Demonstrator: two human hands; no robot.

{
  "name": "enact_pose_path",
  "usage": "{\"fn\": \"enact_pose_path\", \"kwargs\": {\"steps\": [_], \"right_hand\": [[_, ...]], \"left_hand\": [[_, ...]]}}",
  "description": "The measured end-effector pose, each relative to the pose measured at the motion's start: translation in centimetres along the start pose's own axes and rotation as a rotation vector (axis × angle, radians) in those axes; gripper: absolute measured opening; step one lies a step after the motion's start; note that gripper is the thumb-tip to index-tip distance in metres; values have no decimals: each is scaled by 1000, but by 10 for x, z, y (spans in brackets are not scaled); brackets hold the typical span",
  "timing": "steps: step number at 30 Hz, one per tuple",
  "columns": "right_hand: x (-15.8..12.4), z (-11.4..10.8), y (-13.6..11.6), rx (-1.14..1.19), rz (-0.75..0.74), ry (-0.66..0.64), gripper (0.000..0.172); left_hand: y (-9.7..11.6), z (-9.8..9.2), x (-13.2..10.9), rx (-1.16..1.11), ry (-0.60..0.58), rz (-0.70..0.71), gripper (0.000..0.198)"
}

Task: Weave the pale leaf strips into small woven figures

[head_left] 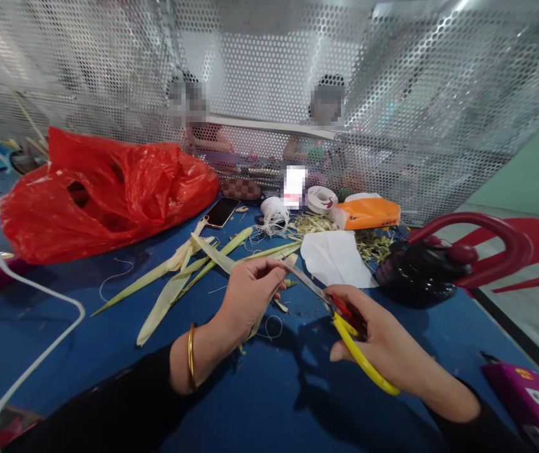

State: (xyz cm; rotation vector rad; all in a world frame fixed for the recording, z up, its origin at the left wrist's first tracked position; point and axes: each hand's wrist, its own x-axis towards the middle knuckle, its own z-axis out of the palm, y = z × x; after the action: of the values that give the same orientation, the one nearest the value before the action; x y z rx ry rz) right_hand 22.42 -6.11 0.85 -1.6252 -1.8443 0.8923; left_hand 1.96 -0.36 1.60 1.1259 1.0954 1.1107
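Note:
My left hand (245, 296), with a gold bangle at the wrist, pinches a pale green, husk-like leaf strip (290, 259) between thumb and fingertips. Part of the strip hangs below the palm, and the fingers hide its middle. In my right hand (385, 333) is a pair of scissors (362, 360) with yellow and red handles. Its blades point up and left, their tips right at the strip by my left fingertips; whether they touch it I cannot tell. Several long pale husk leaves (163, 308) lie crossed on the blue table (260, 402) beyond my left hand.
A red plastic bag (122, 189) fills the back left, beside a phone (222, 212). White string (275, 214), a tape roll (322, 199), an orange packet (368, 212) and white paper (338, 258) lie ahead. A dark pot (420, 274) stands right; a white cable (38, 358) crosses the left.

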Motion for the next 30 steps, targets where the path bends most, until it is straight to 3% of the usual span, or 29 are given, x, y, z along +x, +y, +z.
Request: {"fn": "enact_pose_path", "kwargs": {"steps": [10,16,20,26,30], "right_hand": [[0,3,8,134,59,-14,60],[0,1,6,130,14,-8,40],[0,-1,4,81,-3,5,36],[2,-1,9,68,10,57,39],[7,-3,16,-12,69,207,43]], "left_hand": [[-4,-2,2,62,-101,-5,11],[-3,-4,4,89,-149,15,12],[-4,-4,5,77,-158,-6,10],[-7,-3,6,23,-145,-38,12],[-6,-3,5,-39,-109,-89,11]]}}
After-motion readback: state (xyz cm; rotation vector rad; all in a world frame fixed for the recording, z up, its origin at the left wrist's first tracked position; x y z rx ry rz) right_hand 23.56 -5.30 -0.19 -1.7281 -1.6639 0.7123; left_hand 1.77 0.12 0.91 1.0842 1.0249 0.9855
